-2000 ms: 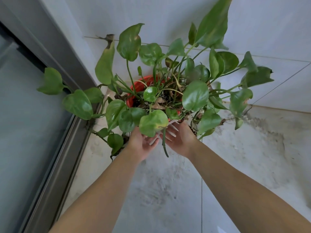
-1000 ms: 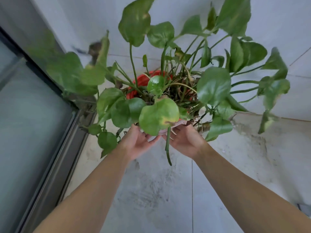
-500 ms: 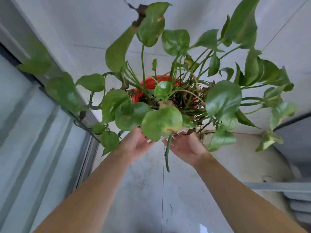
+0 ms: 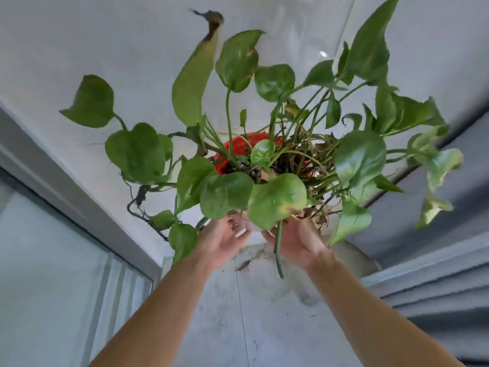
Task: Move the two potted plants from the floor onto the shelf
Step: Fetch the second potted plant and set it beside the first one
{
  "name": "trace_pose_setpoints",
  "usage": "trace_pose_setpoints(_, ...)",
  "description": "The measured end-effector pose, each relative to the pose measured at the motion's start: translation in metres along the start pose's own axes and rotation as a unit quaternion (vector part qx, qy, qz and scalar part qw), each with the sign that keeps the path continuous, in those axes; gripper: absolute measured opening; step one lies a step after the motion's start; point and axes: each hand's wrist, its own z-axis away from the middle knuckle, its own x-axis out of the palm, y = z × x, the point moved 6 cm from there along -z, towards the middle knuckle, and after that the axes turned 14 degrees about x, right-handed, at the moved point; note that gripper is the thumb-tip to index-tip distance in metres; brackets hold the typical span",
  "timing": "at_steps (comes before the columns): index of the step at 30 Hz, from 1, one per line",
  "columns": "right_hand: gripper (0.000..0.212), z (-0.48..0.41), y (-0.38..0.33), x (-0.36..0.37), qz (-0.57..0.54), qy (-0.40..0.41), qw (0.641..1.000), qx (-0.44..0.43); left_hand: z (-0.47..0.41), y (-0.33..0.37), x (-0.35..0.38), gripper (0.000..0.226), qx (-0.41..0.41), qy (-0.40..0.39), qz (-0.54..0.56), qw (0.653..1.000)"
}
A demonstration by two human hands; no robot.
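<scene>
A leafy green plant in a red pot (image 4: 238,149) is held in the air at the middle of the view, well above the floor. My left hand (image 4: 222,239) grips the pot's near side from below, and my right hand (image 4: 296,239) holds it beside the left. Broad leaves hide most of the pot and my fingertips. One stem hangs down between my wrists. A grey shelf (image 4: 436,271) with stepped edges juts in at the right. The second potted plant is not in view.
A sliding glass door with a grey metal frame (image 4: 79,207) runs along the left. White tiled wall (image 4: 132,49) stands behind the plant. Stained grey floor tiles (image 4: 251,313) lie below my arms.
Both hands have lifted the plant up off the floor and carried it slightly right. The view has tilted upward, and the grey shelf has come into sight at the right.
</scene>
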Motion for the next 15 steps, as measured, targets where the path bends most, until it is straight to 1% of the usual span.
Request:
trace_pose_setpoints(1, 0.095, 0.022, -0.011, 0.009, 0.001, -0.003, 1.000, -0.019, 0.016, 0.009, 0.022, 0.024, -0.008, -0.028, 0.003, 1.000)
trace_pose_setpoints(2, 0.106, 0.038, -0.016, 0.016, 0.009, 0.004, 0.999, -0.031, 0.024, 0.015, 0.034, 0.020, 0.000, -0.037, -0.001, 0.999)
trace_pose_setpoints(3, 0.110, 0.057, -0.024, 0.021, 0.018, 0.019, 0.998, -0.052, 0.032, 0.022, 0.052, 0.021, 0.002, -0.058, -0.026, 0.998)
trace_pose_setpoints(4, 0.103, 0.073, -0.030, 0.027, 0.004, 0.021, 0.997, -0.068, 0.040, 0.026, 0.069, 0.024, 0.005, -0.075, -0.032, 0.997)
trace_pose_setpoints(7, 0.041, 0.119, -0.038, 0.028, -0.047, 0.055, 0.993, -0.095, 0.058, 0.022, 0.105, 0.028, -0.015, -0.108, -0.072, 0.991)
trace_pose_setpoints(8, 0.032, 0.136, -0.042, 0.025, -0.057, 0.069, 0.990, -0.107, 0.066, 0.018, 0.121, 0.029, -0.030, -0.130, -0.082, 0.988)
trace_pose_setpoints(10, 0.029, 0.177, -0.047, 0.012, -0.086, 0.097, 0.981, -0.147, 0.077, 0.000, 0.150, 0.032, -0.059, -0.167, -0.114, 0.978)
trace_pose_setpoints(13, 0.033, 0.239, -0.041, -0.008, -0.136, 0.137, 0.961, -0.200, 0.100, -0.033, 0.187, 0.048, -0.111, -0.229, -0.152, 0.955)
trace_pose_setpoints(15, 0.037, 0.280, -0.033, -0.018, -0.172, 0.149, 0.947, -0.228, 0.122, -0.059, 0.210, 0.050, -0.150, -0.270, -0.160, 0.938)
